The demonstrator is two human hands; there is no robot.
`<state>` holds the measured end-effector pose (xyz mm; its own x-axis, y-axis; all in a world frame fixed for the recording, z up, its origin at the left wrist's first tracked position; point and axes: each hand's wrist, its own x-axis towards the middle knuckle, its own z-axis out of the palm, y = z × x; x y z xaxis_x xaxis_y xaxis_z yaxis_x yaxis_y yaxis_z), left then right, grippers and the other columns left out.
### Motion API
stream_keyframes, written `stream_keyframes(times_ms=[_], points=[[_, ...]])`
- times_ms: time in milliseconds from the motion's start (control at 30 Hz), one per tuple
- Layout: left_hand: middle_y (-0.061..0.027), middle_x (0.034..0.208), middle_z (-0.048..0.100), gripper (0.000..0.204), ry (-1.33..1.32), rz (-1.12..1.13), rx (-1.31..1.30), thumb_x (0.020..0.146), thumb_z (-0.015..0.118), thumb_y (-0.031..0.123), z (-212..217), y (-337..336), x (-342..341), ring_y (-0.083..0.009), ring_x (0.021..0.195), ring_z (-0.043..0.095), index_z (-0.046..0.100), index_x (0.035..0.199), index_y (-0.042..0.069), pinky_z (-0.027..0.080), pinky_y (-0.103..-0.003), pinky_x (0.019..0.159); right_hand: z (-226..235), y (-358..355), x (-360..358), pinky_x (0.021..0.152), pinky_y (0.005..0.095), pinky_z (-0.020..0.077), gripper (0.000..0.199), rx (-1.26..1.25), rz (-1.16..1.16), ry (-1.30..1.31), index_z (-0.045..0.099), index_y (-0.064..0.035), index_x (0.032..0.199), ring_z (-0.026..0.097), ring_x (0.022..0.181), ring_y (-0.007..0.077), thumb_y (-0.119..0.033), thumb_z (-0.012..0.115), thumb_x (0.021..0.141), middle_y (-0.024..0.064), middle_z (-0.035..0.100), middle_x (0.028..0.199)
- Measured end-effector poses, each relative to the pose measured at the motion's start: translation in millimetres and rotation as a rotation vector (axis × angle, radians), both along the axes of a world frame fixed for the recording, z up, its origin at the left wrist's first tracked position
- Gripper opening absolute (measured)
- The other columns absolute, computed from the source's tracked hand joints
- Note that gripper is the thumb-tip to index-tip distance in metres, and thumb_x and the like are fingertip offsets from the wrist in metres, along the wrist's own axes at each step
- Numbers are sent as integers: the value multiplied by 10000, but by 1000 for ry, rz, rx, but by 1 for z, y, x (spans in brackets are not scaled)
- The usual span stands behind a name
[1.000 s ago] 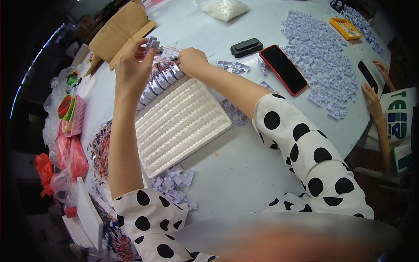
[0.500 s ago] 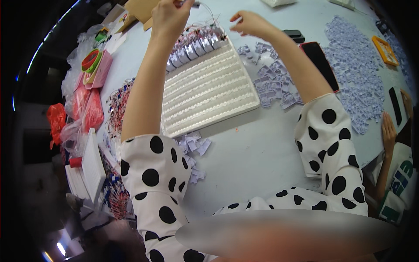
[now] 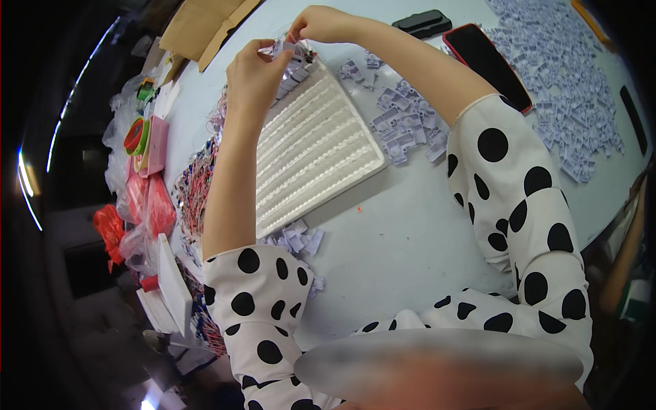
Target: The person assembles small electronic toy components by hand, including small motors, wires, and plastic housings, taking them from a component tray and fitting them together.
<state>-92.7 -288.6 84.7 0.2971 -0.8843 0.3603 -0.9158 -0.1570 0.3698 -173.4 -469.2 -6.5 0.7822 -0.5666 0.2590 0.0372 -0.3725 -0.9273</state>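
Head view: cluttered pale table (image 3: pixel 410 239), white ridged tray (image 3: pixel 318 150), dark surroundings.

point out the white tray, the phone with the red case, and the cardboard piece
white tray (image 3: pixel 321 154): head view, middle of its ribbed surface.
phone with the red case (image 3: pixel 486 63): head view, centre of the dark screen.
cardboard piece (image 3: pixel 195 27): head view, flat brown face near the top edge.

A blurred oval patch (image 3: pixel 437 365) hides the lower middle, and the cardboard (image 3: pixel 198 27) is cut off at the top edge.
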Motion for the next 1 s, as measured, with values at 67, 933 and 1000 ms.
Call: stream_keyframes(times_ms=[67,933,1000], points=[[-95,821,747,464,-27,17,16,803,812,329,-6,-3,-4,-147,717,691,718,1129,12,526,-274,672,3,1,3,720,413,573,174,-234,-126,25,773,-36,853,725,741,336,-122,644,774,196,736,810],[-83,813,758,352,-113,31,-49,837,804,286,22,-29,22,-113,736,715,750,1111,71,536,-265,696,45,21,-8,724,405,570,163,-585,-53,606,800,-77,864,721,757,237,-181,696,793,157,741,796],[-87,830,763,352,-118,24,-63,835,806,288,22,-37,22,-120,763,726,751,1113,79,538,-259,727,19,5,17,707,394,569,183,-693,53,661,803,-70,906,711,747,229,-174,670,834,131,750,801]])
